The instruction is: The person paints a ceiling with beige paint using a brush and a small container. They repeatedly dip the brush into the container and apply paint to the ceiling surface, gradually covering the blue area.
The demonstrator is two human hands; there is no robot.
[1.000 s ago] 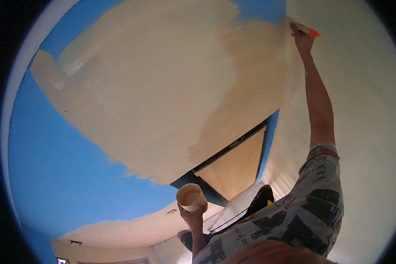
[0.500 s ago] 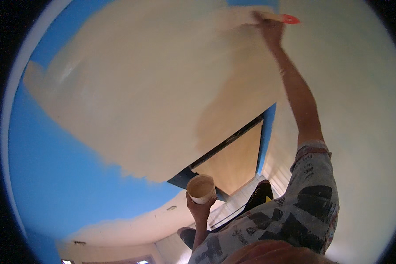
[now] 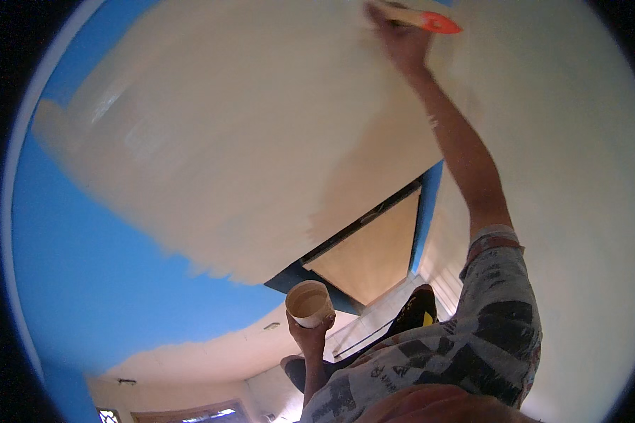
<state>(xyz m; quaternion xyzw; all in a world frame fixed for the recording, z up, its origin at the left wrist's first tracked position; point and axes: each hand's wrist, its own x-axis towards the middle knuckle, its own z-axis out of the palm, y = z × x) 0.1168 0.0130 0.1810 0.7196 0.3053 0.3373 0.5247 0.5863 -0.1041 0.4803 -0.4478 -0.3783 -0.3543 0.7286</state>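
My right hand (image 3: 404, 46) is raised high against the wall, its fingers closed round a paintbrush (image 3: 441, 23) with a pale handle and a red end. The bristles are hidden by the hand and the picture's upper edge. Low in the middle, my left hand (image 3: 310, 337) grips a round pale tub (image 3: 309, 303) from below and the side. Its mouth faces up and shows beige paint inside. Fresh beige paint (image 3: 226, 127) covers much of the wall, with a wet shine at the upper left. Bright blue paint (image 3: 106, 282) shows along the left and lower left.
Below the painted area is a dark-edged opening with a tan wooden panel (image 3: 370, 250), bordered by a blue strip (image 3: 427, 211). A pale wall (image 3: 571, 176) stands on the right. My dark shoe (image 3: 416, 307) is beneath, and a window frame (image 3: 190, 414) sits at the bottom left.
My right hand has moved up and to the left with the paintbrush. My left hand and the tub have shifted slightly left.
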